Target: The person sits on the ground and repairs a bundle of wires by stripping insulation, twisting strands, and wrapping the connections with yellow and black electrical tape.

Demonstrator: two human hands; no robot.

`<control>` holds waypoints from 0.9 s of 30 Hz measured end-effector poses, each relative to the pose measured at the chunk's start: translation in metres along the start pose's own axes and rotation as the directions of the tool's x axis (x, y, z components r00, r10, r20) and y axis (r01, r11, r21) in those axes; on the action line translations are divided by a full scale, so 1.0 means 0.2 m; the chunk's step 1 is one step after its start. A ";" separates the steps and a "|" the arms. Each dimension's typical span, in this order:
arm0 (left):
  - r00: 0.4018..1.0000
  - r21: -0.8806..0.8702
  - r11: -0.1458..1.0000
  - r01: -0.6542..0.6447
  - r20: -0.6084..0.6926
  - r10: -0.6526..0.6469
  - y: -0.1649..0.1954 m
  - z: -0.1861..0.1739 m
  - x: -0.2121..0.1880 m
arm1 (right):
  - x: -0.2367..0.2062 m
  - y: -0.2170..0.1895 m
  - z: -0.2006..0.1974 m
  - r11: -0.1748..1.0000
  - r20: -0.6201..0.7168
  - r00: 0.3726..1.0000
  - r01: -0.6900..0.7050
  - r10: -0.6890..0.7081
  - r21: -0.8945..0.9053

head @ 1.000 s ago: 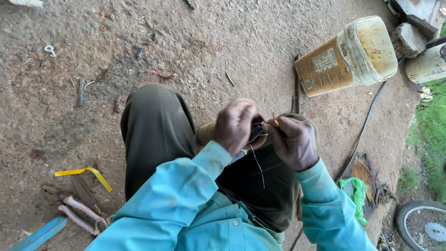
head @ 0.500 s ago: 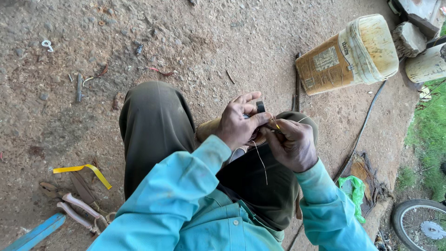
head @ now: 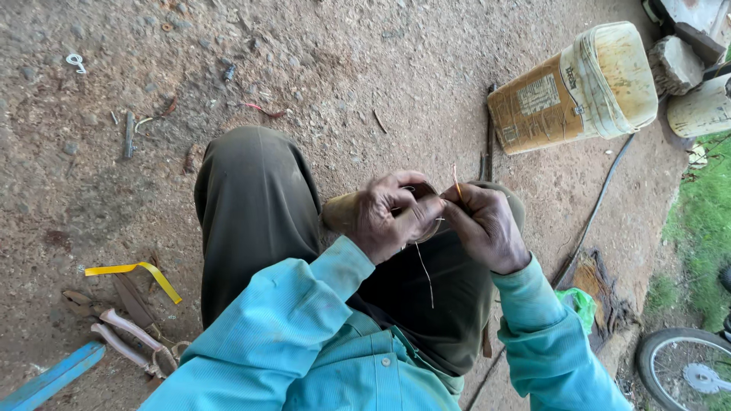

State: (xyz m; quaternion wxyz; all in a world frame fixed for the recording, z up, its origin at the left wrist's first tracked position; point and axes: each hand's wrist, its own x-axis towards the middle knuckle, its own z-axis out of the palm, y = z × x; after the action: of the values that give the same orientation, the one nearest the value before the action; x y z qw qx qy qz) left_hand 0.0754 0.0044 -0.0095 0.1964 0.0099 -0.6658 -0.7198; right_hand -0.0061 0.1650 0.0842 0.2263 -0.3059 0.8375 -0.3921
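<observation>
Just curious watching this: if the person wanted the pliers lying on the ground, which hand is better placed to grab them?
Probably the left hand: the pliers lie on the person's left side. The right hand would have to cross the lap.

Single view, head-worn, looking steeply down over own chest and lap. Close on left hand (head: 388,217) and right hand (head: 483,228), met just above the knees near frame centre. Turquoise sleeves (head: 297,320) filling the lower edge. Dirt ground (head: 343,68) across the upper half, seen from farther off. Yellowed plastic container (head: 579,87) at upper right, pliers (head: 126,339) at lower left. No second view to share with.
</observation>
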 end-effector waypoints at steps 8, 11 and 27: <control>0.998 -0.356 0.934 0.032 -0.041 -0.050 -0.05 0.06 0.02 | -0.03 0.02 0.00 0.991 -0.023 0.992 0.125 -0.126 -0.040; 0.994 -0.104 0.994 0.043 -0.098 -0.054 -0.08 0.10 0.07 | -0.06 0.01 0.02 0.989 -0.037 0.994 0.098 -0.102 -0.112; 0.905 0.230 0.909 0.347 0.174 -0.389 -0.07 0.02 0.22 | -0.02 -0.09 0.09 0.799 -0.142 0.859 0.380 -0.491 -0.465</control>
State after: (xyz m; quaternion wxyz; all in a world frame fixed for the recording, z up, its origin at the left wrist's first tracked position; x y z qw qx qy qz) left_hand 0.0299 -0.0042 -0.0125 -0.0189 0.0768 -0.7358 -0.6726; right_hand 0.0131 0.1489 0.0878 -0.0522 -0.4800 0.8299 -0.2795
